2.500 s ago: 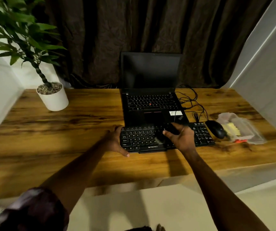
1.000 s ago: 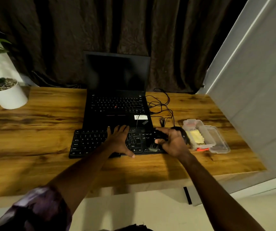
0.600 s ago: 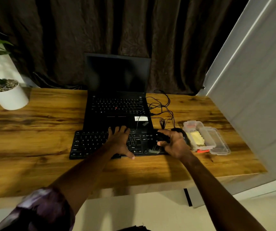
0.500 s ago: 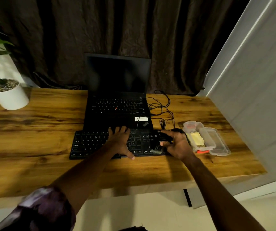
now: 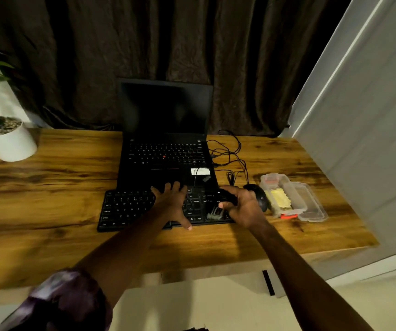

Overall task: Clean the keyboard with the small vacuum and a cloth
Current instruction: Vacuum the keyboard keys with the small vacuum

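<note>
Black keyboard (image 5: pixel 130 209): flat on the bench (image 5: pixel 48 187), near its front edge.
My left hand (image 5: pixel 171 204): fingers spread, palm pressing the keyboard's middle.
My right hand (image 5: pixel 244 207): curled round the small vacuum (image 5: pixel 216 212), grey nozzle down on the keyboard's right-end keys.
Open laptop (image 5: pixel 165 154): directly behind the keyboard.
Black mouse (image 5: pixel 260 197): just right of the keyboard.
Clear plastic box (image 5: pixel 295 199), something yellow inside: further right of the keyboard.

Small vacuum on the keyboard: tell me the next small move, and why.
Probably slide the small vacuum along the right-end keys: the right hand grips it, nozzle down there, while the left hand lies flat on the keyboard, steadying it.
</note>
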Demonstrator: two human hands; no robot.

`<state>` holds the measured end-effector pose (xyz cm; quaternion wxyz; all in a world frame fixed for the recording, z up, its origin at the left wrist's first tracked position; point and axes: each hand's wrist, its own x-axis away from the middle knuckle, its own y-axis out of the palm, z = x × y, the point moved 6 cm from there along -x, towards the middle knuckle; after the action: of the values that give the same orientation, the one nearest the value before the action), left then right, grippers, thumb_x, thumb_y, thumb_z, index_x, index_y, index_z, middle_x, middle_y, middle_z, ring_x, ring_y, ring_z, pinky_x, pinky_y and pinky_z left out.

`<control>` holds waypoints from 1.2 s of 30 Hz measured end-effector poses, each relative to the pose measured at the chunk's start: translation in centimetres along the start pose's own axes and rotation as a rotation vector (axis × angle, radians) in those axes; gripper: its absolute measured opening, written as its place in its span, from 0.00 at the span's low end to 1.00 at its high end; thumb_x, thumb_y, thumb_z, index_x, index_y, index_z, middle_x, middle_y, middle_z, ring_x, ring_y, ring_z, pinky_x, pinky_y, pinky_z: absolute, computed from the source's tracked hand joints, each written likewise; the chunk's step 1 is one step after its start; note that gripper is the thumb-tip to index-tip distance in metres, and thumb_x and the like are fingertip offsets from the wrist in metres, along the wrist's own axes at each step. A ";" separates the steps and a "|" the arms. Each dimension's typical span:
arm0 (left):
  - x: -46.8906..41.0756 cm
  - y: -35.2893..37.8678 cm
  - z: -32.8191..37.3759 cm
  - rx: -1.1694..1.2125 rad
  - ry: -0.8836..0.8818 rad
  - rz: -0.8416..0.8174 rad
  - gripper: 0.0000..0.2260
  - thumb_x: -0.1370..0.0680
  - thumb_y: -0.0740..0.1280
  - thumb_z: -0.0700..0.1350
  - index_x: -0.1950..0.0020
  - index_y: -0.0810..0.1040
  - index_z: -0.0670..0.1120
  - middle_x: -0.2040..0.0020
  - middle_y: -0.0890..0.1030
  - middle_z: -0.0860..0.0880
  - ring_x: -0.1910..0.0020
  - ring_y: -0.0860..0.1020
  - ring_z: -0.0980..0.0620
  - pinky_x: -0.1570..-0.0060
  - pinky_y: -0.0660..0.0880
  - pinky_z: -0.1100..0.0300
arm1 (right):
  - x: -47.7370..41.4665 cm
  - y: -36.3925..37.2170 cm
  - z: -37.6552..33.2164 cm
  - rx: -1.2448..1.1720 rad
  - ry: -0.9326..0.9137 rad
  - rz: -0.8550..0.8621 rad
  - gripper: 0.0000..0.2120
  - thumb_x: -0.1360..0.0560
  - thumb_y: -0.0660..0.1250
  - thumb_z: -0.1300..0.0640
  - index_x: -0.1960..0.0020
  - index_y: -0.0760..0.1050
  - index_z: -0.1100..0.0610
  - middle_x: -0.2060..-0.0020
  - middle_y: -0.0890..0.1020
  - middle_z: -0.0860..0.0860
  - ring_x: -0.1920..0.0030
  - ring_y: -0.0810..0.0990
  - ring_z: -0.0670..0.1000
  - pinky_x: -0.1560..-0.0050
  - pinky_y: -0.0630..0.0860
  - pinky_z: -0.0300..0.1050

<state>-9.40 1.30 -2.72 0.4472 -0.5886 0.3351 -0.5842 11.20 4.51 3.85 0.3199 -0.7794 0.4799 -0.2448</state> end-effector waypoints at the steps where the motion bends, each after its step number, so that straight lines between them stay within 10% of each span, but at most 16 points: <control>1: 0.0 0.0 0.0 0.006 -0.002 0.000 0.62 0.41 0.77 0.69 0.19 0.46 0.49 0.21 0.50 0.45 0.23 0.50 0.38 0.32 0.49 0.23 | -0.2 -0.5 0.4 0.005 0.013 0.027 0.26 0.26 0.74 0.58 0.31 0.73 0.45 0.36 0.78 0.51 0.36 0.76 0.50 0.35 0.75 0.48; 8: 0.1 -0.1 0.1 -0.003 -0.015 0.008 0.62 0.41 0.77 0.69 0.19 0.47 0.49 0.21 0.51 0.45 0.23 0.50 0.39 0.31 0.48 0.24 | -1.2 0.3 -0.3 0.048 -0.056 0.039 0.25 0.27 0.74 0.57 0.32 0.74 0.46 0.38 0.81 0.51 0.36 0.78 0.50 0.34 0.75 0.51; 12: 0.1 0.0 0.1 0.001 -0.014 0.009 0.62 0.41 0.77 0.69 0.19 0.47 0.49 0.20 0.50 0.45 0.22 0.49 0.38 0.31 0.48 0.24 | -2.1 1.8 -1.7 0.025 -0.076 -0.011 0.24 0.25 0.73 0.60 0.31 0.74 0.48 0.39 0.81 0.49 0.39 0.79 0.46 0.38 0.73 0.36; 22: 0.3 -0.1 -0.1 0.029 -0.002 0.033 0.61 0.41 0.77 0.69 0.19 0.47 0.50 0.20 0.51 0.45 0.22 0.50 0.39 0.31 0.47 0.24 | -3.9 -0.9 -0.5 0.096 -0.039 0.000 0.25 0.26 0.73 0.60 0.32 0.75 0.45 0.37 0.79 0.51 0.39 0.78 0.52 0.41 0.79 0.47; 31: 0.4 0.0 -0.1 0.014 0.002 0.035 0.60 0.40 0.76 0.69 0.19 0.48 0.51 0.21 0.52 0.46 0.23 0.52 0.39 0.32 0.47 0.24 | -4.3 1.0 -3.0 0.020 -0.104 0.013 0.25 0.26 0.73 0.60 0.31 0.74 0.51 0.43 0.77 0.45 0.41 0.73 0.43 0.49 0.67 0.24; 36: 0.6 -0.3 -0.1 0.031 0.003 0.034 0.60 0.40 0.77 0.68 0.19 0.48 0.50 0.21 0.52 0.45 0.23 0.51 0.39 0.32 0.46 0.24 | -4.4 -0.2 -1.7 0.037 -0.076 0.011 0.24 0.25 0.72 0.63 0.31 0.74 0.50 0.43 0.80 0.49 0.44 0.77 0.45 0.49 0.74 0.28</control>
<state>-9.50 0.81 -2.24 0.4654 -0.5750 0.3367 -0.5827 8.35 8.11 4.83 0.3539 -0.7793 0.4671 -0.2219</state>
